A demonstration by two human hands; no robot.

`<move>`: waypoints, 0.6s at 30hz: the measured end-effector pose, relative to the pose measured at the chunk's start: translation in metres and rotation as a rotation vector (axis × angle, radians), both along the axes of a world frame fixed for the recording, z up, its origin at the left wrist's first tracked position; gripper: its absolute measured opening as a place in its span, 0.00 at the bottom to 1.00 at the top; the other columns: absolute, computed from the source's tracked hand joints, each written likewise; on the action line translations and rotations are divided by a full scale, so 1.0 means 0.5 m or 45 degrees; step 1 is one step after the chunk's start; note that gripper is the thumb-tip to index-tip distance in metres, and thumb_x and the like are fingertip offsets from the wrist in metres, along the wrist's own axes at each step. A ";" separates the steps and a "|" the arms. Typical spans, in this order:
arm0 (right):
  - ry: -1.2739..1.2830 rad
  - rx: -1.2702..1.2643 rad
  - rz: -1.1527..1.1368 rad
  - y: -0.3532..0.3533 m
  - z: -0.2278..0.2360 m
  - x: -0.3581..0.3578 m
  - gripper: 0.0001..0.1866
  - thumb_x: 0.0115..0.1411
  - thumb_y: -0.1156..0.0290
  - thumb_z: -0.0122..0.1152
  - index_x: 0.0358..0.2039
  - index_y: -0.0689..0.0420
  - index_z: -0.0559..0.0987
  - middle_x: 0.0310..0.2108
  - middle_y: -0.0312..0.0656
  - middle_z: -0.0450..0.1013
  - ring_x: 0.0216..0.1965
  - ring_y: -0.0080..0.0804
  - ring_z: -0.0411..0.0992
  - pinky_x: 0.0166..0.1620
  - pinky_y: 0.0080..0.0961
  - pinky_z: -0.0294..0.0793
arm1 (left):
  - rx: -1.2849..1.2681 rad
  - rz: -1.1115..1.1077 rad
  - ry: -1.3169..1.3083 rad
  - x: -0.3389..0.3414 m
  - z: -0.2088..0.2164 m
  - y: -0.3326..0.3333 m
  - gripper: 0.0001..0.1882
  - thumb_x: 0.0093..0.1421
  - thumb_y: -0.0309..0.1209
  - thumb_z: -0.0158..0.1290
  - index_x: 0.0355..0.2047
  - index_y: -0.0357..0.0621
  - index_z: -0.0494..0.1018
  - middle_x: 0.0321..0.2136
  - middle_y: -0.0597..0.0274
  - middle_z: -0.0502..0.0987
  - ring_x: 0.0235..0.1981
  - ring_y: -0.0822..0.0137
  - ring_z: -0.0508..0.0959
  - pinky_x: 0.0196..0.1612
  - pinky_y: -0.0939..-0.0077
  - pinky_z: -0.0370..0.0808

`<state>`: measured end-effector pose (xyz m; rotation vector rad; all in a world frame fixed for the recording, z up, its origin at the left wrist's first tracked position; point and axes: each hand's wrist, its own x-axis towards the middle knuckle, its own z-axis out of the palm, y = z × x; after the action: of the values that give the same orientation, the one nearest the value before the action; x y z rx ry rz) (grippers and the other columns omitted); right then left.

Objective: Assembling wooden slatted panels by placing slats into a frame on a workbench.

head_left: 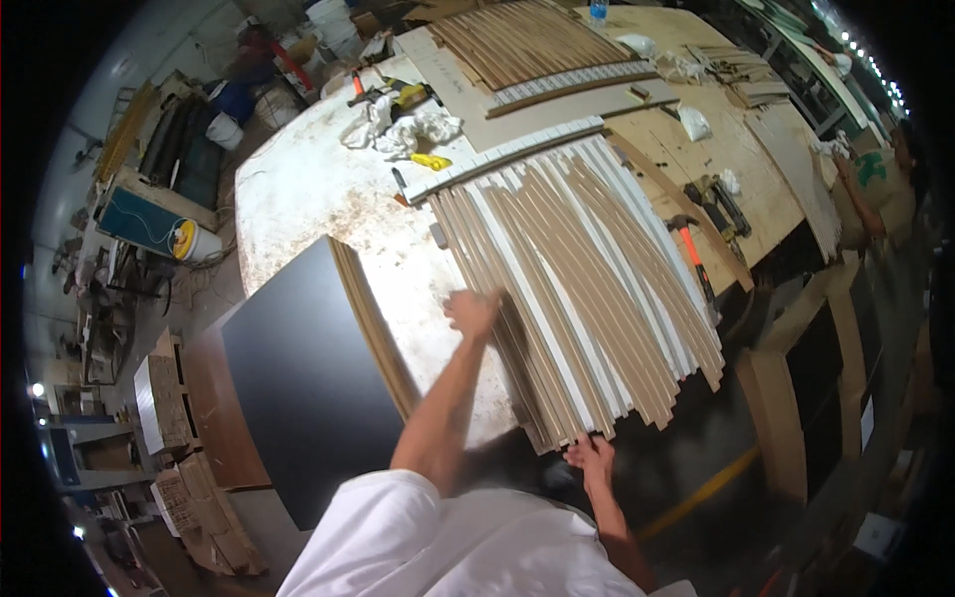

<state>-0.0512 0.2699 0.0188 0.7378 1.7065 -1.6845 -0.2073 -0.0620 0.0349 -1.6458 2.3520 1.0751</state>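
Long, thin wooden strips [582, 269], brown with white ones among them, lie side by side on the worktable [298, 189]. Their near ends are uneven and jut past the table's front edge. Over the left side of this row is my left hand [475, 312], slightly blurred, its fingers apart and the fingertips close to the outermost strips. At the near ends, my right hand [593, 458] has its fingers spread against the strip tips; whether it pinches any is unclear. A pale straight bar [507, 157] runs across the far ends.
Dark flat panels [308, 368] are stacked at the left. Beyond the strips lie a yellow tool [431, 160], white crumpled cloth [418, 131] and another strip panel [527, 45]. An orange-handled hammer [693, 254] rests on the right. Cardboard [776, 408] stands at lower right.
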 end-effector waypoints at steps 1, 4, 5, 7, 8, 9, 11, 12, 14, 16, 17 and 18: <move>0.045 0.009 -0.024 -0.009 -0.028 -0.004 0.14 0.61 0.64 0.57 0.29 0.64 0.74 0.22 0.45 0.74 0.21 0.33 0.76 0.22 0.23 0.76 | -0.020 -0.033 0.003 -0.014 -0.006 -0.015 0.48 0.42 0.54 0.63 0.50 0.22 0.62 0.52 0.31 0.60 0.56 0.35 0.59 0.53 0.41 0.62; 0.143 0.043 -0.081 -0.042 -0.029 -0.009 0.16 0.59 0.61 0.60 0.30 0.64 0.74 0.22 0.44 0.74 0.21 0.33 0.76 0.20 0.21 0.75 | 0.131 -0.138 -0.046 -0.027 -0.032 -0.088 0.44 0.42 0.55 0.62 0.47 0.26 0.68 0.54 0.32 0.61 0.56 0.36 0.59 0.54 0.42 0.62; 0.053 0.040 -0.015 -0.044 -0.008 -0.016 0.17 0.58 0.60 0.61 0.31 0.63 0.75 0.23 0.45 0.74 0.23 0.33 0.77 0.23 0.21 0.75 | 0.118 -0.119 -0.052 -0.022 -0.033 -0.096 0.43 0.42 0.55 0.62 0.46 0.26 0.69 0.53 0.33 0.62 0.55 0.36 0.62 0.54 0.44 0.64; -0.070 -0.051 0.016 -0.031 0.020 -0.030 0.19 0.58 0.58 0.62 0.38 0.62 0.74 0.29 0.47 0.75 0.27 0.34 0.78 0.29 0.25 0.76 | 0.132 -0.216 0.021 -0.020 -0.021 -0.094 0.42 0.42 0.56 0.62 0.41 0.25 0.71 0.46 0.32 0.69 0.48 0.39 0.69 0.51 0.50 0.67; -0.024 -0.076 -0.047 -0.009 0.021 -0.012 0.20 0.58 0.58 0.61 0.40 0.62 0.73 0.32 0.47 0.75 0.29 0.34 0.77 0.31 0.25 0.76 | 0.044 -0.197 0.115 -0.006 -0.010 -0.065 0.40 0.42 0.57 0.62 0.35 0.24 0.73 0.40 0.34 0.73 0.43 0.41 0.72 0.49 0.53 0.69; 0.039 -0.117 -0.098 0.003 0.017 -0.011 0.20 0.59 0.57 0.60 0.43 0.62 0.73 0.35 0.48 0.75 0.32 0.34 0.77 0.33 0.26 0.76 | -0.059 -0.164 0.226 0.003 0.001 -0.052 0.39 0.42 0.58 0.62 0.30 0.24 0.74 0.33 0.35 0.76 0.37 0.42 0.75 0.46 0.56 0.71; 0.075 -0.204 -0.240 0.028 0.025 -0.003 0.19 0.62 0.59 0.56 0.46 0.61 0.72 0.40 0.47 0.75 0.34 0.34 0.76 0.36 0.26 0.76 | -0.025 -0.076 0.396 0.043 -0.068 -0.074 0.38 0.45 0.58 0.60 0.27 0.23 0.73 0.26 0.33 0.75 0.32 0.45 0.76 0.43 0.57 0.71; 0.071 -0.232 -0.269 0.047 0.022 -0.011 0.15 0.64 0.63 0.53 0.45 0.59 0.72 0.40 0.45 0.75 0.34 0.31 0.76 0.35 0.24 0.77 | 0.071 -0.137 0.355 0.046 -0.042 -0.040 0.38 0.46 0.57 0.60 0.30 0.22 0.72 0.30 0.30 0.74 0.36 0.44 0.75 0.44 0.56 0.70; 0.060 -0.258 -0.282 0.055 0.023 -0.023 0.14 0.64 0.62 0.53 0.42 0.59 0.73 0.39 0.45 0.76 0.34 0.30 0.76 0.35 0.24 0.76 | 0.043 -0.179 0.281 0.071 -0.038 -0.006 0.38 0.48 0.55 0.60 0.36 0.22 0.69 0.37 0.27 0.70 0.42 0.39 0.71 0.46 0.54 0.69; 0.080 -0.270 -0.263 0.064 0.016 -0.033 0.12 0.64 0.62 0.53 0.40 0.59 0.74 0.37 0.44 0.76 0.34 0.29 0.76 0.34 0.24 0.76 | -0.068 -0.144 0.238 0.076 -0.052 0.023 0.39 0.48 0.53 0.60 0.41 0.23 0.66 0.42 0.28 0.67 0.46 0.37 0.69 0.48 0.52 0.68; 0.086 -0.257 -0.242 0.065 0.015 -0.035 0.11 0.64 0.63 0.54 0.38 0.58 0.74 0.37 0.43 0.76 0.34 0.30 0.76 0.34 0.25 0.75 | -0.077 -0.108 0.224 0.074 -0.041 0.041 0.40 0.48 0.53 0.60 0.44 0.23 0.65 0.43 0.29 0.66 0.46 0.36 0.69 0.49 0.50 0.68; 0.089 -0.289 -0.245 0.061 0.032 -0.038 0.11 0.64 0.63 0.53 0.38 0.58 0.74 0.34 0.42 0.76 0.33 0.29 0.76 0.32 0.25 0.75 | -0.065 -0.102 0.164 0.071 -0.020 0.056 0.41 0.48 0.52 0.60 0.47 0.25 0.63 0.47 0.29 0.63 0.48 0.36 0.67 0.51 0.49 0.67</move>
<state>-0.0700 0.3006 0.0349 0.7624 1.4958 -2.0185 -0.1717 -0.0342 0.0246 -1.5264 2.5221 1.1480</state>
